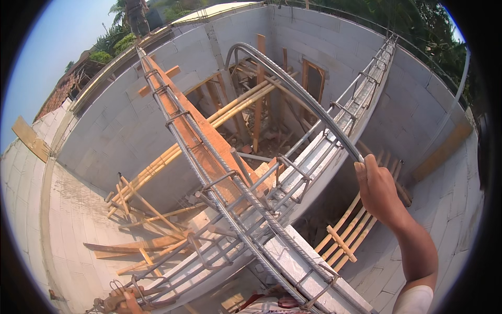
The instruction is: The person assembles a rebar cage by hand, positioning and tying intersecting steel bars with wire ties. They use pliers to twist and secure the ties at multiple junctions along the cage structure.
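Observation:
My right hand point(377, 188) is closed round the near end of a long steel reinforcing bar point(300, 94), raised over the room below. Two lengths run side by side, and their far end curves over into a hook. At the lower left, my left hand point(126, 302) is curled against the end of a rebar cage point(172, 276) with square stirrups; its grip is partly hidden. A second rebar cage point(178, 118) lies across the first, and they cross in front of me. Pale formwork with a foam-like surface point(308, 167) lies under the bars, and an orange-brown plank point(198, 144) under the second cage.
Grey block walls point(340, 47) surround a deep drop with rubble. Bamboo poles point(246, 102) span it, and a bamboo rack point(342, 243) stands below on the right. Loose timber point(136, 246) lies at the left. Another person point(137, 18) stands on the far wall.

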Available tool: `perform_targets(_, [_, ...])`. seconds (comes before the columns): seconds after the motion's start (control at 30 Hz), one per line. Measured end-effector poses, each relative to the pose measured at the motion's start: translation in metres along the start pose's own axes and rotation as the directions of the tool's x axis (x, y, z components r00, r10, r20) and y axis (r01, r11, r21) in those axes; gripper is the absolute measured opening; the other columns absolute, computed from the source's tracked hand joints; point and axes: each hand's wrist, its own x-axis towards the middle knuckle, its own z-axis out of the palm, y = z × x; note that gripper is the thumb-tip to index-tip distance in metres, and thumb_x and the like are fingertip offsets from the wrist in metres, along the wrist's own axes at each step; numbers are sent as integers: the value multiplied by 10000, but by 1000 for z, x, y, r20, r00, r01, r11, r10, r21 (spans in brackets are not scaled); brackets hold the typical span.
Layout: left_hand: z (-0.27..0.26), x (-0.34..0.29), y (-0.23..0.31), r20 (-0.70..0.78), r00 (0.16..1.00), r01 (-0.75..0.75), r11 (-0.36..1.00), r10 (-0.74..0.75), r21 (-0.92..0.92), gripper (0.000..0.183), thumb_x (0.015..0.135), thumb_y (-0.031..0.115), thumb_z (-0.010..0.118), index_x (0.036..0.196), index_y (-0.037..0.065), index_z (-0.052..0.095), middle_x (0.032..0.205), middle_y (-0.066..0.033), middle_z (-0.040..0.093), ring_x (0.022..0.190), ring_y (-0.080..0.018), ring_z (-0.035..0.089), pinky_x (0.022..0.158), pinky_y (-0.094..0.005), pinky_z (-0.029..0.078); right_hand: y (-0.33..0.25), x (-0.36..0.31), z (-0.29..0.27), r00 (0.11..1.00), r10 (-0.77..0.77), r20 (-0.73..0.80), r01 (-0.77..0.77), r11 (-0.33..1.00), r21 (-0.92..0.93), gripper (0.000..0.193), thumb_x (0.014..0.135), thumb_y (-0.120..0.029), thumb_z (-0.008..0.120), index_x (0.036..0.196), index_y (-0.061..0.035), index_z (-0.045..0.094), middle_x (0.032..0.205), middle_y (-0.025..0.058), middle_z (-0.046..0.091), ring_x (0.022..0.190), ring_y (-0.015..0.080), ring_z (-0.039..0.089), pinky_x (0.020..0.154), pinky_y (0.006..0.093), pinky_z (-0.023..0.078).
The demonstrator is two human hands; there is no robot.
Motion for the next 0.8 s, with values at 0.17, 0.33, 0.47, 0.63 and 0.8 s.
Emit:
perform_targets(0.17, [29,-13,37,-100,974,161,929,-204,-332,165,945,135,685,1054,15,657,841,-155,637,694,-258,596,652,-356,533,-2,2,0,999,-19,-37,18,1000,-24,253,1068,-204,447,886,-34,398,555,175,501,510,392,550,488,470,420])
perform_targets(0.33, [9,-1,-5,-119,990,-69,998,69,4,111,973,120,608,987,12,590,836,-124,621,706,-213,583,652,-344,529,0,0,-3,993,-95,-72,89,993,-82,225,1054,-184,481,897,-41,405,549,160,501,498,364,558,483,454,425])
perform_targets(0.47, [21,-3,46,-128,991,9,982,-34,-187,120,981,118,584,985,4,548,839,-123,610,715,-206,578,647,-345,522,-10,3,-4,991,-123,-53,118,989,-88,212,1045,-172,501,906,-44,404,545,153,497,500,355,562,487,454,429])
perform_targets(0.63, [37,-2,73,-99,994,28,967,-55,-253,158,986,146,579,929,-1,569,820,-135,618,705,-203,583,637,-345,512,-5,-1,-5,994,-91,-61,85,992,-94,219,1040,-174,510,908,-37,400,553,159,498,516,364,565,499,464,432])
perform_targets(0.8, [37,0,89,-47,999,17,1000,-17,-2,231,997,173,569,921,-42,606,809,-139,639,720,-220,602,662,-356,512,-3,0,-6,994,-89,-67,79,987,-138,231,1040,-185,509,900,-38,397,558,163,501,526,376,564,516,482,432])
